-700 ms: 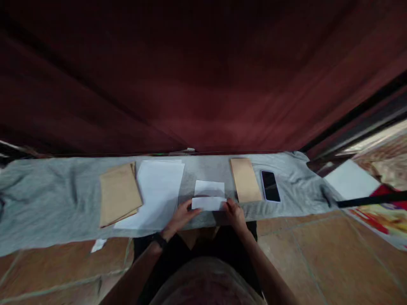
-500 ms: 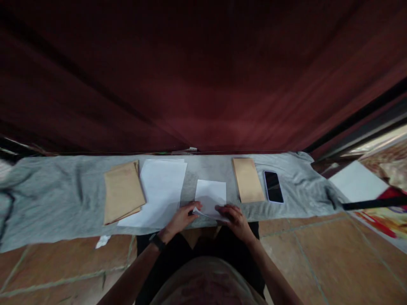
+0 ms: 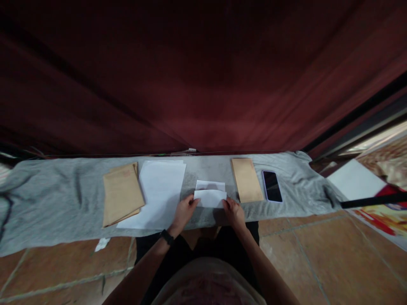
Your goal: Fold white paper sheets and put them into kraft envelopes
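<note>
A white sheet of paper (image 3: 210, 199) lies in front of me with its near part folded up over the far part, whose edge shows beyond the flap. My left hand (image 3: 185, 210) pinches the left end of the flap between thumb and fingers. At the flap's right end, my right hand (image 3: 234, 210) grips the paper the same way. To the left of my left hand rests a stack of larger white sheets (image 3: 162, 186). Right of the folded sheet is a stack of brown envelopes (image 3: 247, 180).
Several bigger brown envelopes (image 3: 122, 195) overlap the white stack's left side. A phone (image 3: 272, 186) lies at the right on the grey cloth (image 3: 299, 190) covering the bench. A dark red panel (image 3: 203, 106) rises behind. A paper scrap (image 3: 102, 244) is on the tiled floor.
The near edge of the white sheet has been lifted and folded away from me over the rest. Both hands have moved slightly forward with it.
</note>
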A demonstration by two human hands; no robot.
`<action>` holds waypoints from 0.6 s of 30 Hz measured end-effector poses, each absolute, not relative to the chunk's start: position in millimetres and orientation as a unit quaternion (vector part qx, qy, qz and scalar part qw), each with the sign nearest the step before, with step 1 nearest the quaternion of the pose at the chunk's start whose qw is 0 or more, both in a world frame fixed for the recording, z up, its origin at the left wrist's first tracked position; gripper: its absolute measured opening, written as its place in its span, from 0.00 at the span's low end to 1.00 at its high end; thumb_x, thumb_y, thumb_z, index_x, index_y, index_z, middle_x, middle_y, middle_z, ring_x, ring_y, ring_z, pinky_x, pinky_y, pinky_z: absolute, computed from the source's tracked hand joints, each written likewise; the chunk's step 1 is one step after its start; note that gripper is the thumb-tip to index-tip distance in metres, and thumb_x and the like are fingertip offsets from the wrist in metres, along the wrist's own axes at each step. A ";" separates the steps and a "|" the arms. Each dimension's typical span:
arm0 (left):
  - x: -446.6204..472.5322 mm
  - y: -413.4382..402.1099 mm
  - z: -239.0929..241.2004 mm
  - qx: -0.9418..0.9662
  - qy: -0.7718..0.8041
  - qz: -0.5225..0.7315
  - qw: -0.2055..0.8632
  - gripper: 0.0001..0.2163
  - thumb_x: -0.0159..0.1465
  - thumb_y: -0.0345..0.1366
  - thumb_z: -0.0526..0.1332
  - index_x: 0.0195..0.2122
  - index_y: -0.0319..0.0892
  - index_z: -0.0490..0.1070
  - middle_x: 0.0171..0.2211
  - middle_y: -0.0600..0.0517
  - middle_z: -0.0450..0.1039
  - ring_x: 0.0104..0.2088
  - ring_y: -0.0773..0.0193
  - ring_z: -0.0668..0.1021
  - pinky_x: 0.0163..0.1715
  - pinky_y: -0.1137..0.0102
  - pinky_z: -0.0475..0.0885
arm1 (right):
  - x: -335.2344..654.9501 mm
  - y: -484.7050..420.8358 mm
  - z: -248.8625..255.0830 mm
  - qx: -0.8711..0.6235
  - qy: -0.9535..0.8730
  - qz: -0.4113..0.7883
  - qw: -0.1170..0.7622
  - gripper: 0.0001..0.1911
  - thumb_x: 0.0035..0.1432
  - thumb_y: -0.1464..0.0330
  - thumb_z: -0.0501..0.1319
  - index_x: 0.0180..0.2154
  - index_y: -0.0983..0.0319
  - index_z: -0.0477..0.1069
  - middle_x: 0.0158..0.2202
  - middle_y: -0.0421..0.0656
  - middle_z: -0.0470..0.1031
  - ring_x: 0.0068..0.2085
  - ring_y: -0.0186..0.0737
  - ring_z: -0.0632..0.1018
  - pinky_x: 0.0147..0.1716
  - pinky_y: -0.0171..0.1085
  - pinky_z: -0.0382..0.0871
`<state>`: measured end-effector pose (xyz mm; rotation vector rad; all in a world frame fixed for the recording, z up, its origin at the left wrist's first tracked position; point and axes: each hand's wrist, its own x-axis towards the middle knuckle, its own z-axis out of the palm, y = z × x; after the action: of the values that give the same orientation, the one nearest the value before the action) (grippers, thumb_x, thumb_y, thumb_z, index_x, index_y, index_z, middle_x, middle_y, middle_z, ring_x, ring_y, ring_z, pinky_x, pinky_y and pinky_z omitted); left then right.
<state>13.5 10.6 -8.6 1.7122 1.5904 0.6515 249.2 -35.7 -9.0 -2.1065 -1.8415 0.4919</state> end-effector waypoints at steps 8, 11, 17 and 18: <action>31.8 28.3 1.4 0.685 0.674 0.141 0.239 0.12 0.71 0.42 0.56 0.36 0.43 0.73 0.31 0.52 0.78 0.30 0.63 0.77 0.28 0.71 0.61 | 240.0 -16.2 11.8 -0.789 -0.579 0.201 0.033 0.15 0.72 0.60 0.52 0.46 0.58 0.76 0.40 0.45 0.83 0.41 0.41 0.83 0.36 0.32 0.67; 36.4 33.3 3.4 0.693 0.680 0.111 0.210 0.12 0.72 0.43 0.55 0.39 0.43 0.74 0.34 0.50 0.79 0.33 0.60 0.79 0.30 0.69 0.63 | 238.9 -9.4 18.4 -0.802 -0.559 0.209 0.016 0.16 0.72 0.60 0.51 0.48 0.58 0.75 0.40 0.47 0.83 0.42 0.42 0.83 0.38 0.33 0.68; 43.4 38.5 10.5 0.713 0.682 0.072 0.148 0.13 0.73 0.41 0.53 0.42 0.43 0.75 0.39 0.46 0.79 0.41 0.56 0.80 0.40 0.67 0.68 | 235.6 -1.7 22.7 -0.813 -0.549 0.194 0.009 0.17 0.72 0.60 0.51 0.50 0.59 0.75 0.41 0.48 0.83 0.45 0.45 0.83 0.40 0.36 0.69; 44.4 39.5 11.5 0.714 0.682 0.071 0.141 0.13 0.73 0.41 0.53 0.43 0.42 0.75 0.39 0.46 0.79 0.41 0.56 0.80 0.41 0.67 0.68 | 235.0 -0.5 22.6 -0.814 -0.551 0.187 0.008 0.18 0.72 0.59 0.51 0.50 0.59 0.74 0.41 0.48 0.83 0.45 0.46 0.83 0.41 0.36 0.69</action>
<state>44.4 39.5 11.5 2.0621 1.9705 0.2052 235.0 -0.5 22.6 -2.5430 -1.7214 0.5837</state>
